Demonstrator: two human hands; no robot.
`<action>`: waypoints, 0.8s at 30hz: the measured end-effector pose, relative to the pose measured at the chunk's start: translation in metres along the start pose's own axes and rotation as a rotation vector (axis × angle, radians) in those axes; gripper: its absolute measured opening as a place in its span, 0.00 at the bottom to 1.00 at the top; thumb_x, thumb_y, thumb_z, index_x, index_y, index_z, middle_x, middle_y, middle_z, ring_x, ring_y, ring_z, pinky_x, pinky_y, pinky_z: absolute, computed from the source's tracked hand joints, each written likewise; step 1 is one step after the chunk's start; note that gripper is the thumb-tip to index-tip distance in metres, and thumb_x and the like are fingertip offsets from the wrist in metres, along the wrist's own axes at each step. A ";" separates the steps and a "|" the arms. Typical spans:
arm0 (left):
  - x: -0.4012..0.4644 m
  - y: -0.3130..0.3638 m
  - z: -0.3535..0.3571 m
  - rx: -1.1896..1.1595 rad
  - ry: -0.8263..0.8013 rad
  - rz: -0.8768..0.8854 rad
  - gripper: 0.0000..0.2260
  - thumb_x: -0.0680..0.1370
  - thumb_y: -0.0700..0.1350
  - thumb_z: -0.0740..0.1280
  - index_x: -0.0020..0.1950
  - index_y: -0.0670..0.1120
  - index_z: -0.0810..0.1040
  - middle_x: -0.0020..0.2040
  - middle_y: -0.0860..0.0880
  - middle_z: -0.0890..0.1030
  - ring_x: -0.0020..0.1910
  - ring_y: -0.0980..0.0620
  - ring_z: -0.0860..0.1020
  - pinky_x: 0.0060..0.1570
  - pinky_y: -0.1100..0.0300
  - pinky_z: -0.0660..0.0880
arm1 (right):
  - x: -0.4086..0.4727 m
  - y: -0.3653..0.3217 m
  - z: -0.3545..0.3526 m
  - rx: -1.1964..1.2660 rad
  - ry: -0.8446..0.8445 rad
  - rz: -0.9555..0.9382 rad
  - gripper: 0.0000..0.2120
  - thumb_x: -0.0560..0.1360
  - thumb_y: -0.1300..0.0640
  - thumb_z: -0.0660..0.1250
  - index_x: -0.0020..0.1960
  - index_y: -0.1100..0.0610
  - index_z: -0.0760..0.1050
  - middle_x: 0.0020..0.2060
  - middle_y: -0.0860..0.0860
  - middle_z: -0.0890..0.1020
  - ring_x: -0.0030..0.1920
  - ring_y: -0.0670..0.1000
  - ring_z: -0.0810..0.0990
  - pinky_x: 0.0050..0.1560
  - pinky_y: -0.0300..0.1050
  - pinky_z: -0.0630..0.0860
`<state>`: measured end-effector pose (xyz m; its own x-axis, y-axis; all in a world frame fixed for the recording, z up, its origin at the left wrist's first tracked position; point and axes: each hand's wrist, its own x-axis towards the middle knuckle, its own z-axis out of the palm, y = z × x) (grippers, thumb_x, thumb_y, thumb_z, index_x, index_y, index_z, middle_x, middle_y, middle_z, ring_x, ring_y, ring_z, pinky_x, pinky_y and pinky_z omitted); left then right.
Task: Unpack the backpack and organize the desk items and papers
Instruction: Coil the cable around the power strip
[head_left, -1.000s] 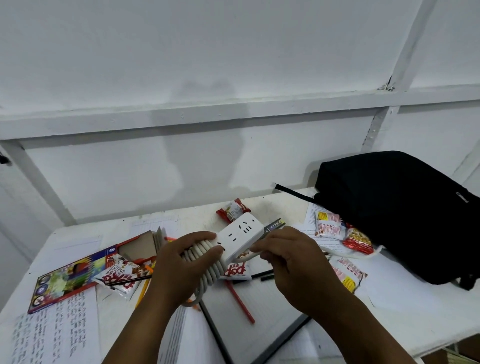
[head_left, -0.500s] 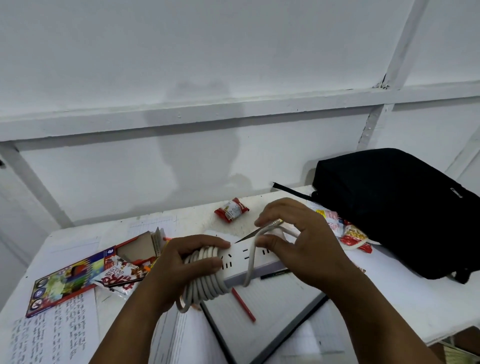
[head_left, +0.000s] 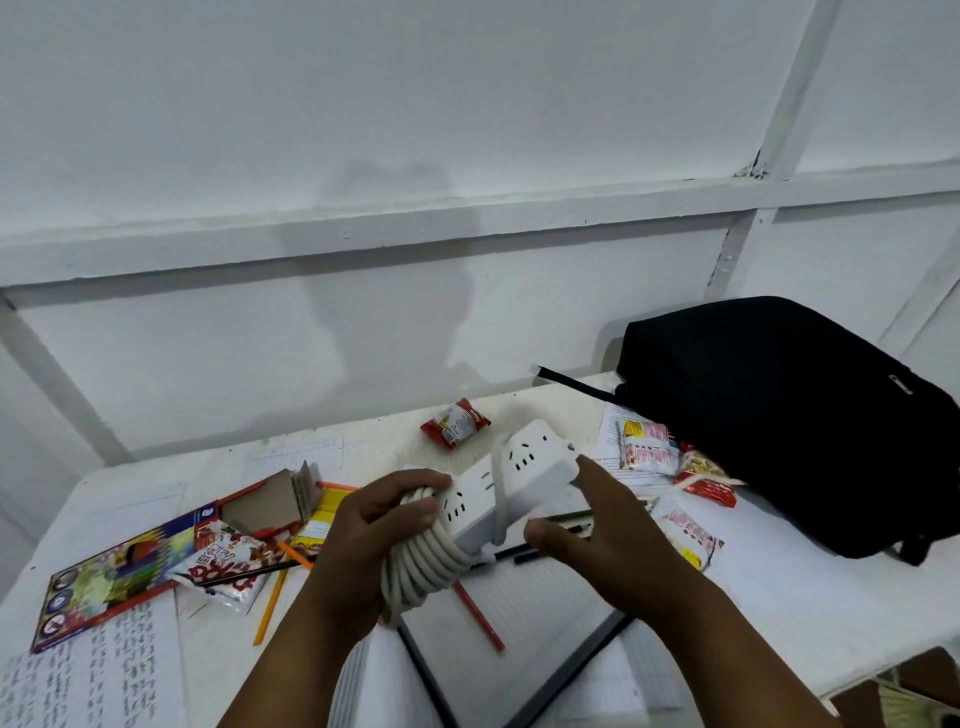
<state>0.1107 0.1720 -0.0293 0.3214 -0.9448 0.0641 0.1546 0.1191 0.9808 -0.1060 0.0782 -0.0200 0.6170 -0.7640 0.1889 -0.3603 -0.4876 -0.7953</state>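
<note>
The white power strip (head_left: 511, 480) is up off the desk (head_left: 779, 587), its cable (head_left: 423, 558) coiled round one end and one loop crossing the middle. Your left hand (head_left: 363, 540) grips the coil end, fingers curled tight. Your right hand (head_left: 605, 540) sits at the strip's other end, fingers straight, spread wide, clasping nothing. Right of the strip lies the black backpack (head_left: 789, 415), snack packets (head_left: 649, 447) between them.

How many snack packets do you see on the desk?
5 snack packets: one behind the power strip, three beside the backpack, one at left by the coloured box. A yellow thing there may be another.
</note>
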 end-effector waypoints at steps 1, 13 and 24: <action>0.001 0.000 0.004 0.017 0.023 0.013 0.18 0.61 0.52 0.73 0.47 0.46 0.86 0.49 0.43 0.84 0.49 0.48 0.81 0.46 0.58 0.79 | 0.000 0.001 0.003 0.004 0.017 0.013 0.30 0.64 0.19 0.58 0.59 0.33 0.70 0.53 0.33 0.77 0.54 0.38 0.76 0.56 0.44 0.76; 0.004 -0.009 0.027 0.122 0.045 0.084 0.26 0.67 0.57 0.72 0.65 0.56 0.79 0.60 0.51 0.83 0.61 0.50 0.80 0.56 0.53 0.79 | 0.000 -0.008 0.016 -0.022 0.102 0.101 0.29 0.63 0.21 0.63 0.50 0.41 0.82 0.36 0.42 0.83 0.38 0.42 0.82 0.39 0.44 0.80; 0.003 -0.010 0.019 0.230 0.199 0.160 0.24 0.64 0.59 0.74 0.57 0.51 0.81 0.51 0.51 0.84 0.51 0.50 0.83 0.45 0.55 0.82 | 0.000 -0.022 0.024 -0.165 0.134 0.012 0.20 0.74 0.33 0.63 0.51 0.48 0.82 0.36 0.40 0.81 0.41 0.42 0.81 0.38 0.31 0.74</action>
<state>0.0920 0.1618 -0.0354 0.5041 -0.8390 0.2050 -0.1198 0.1672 0.9786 -0.0808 0.0993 -0.0163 0.5171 -0.8142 0.2639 -0.4837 -0.5323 -0.6948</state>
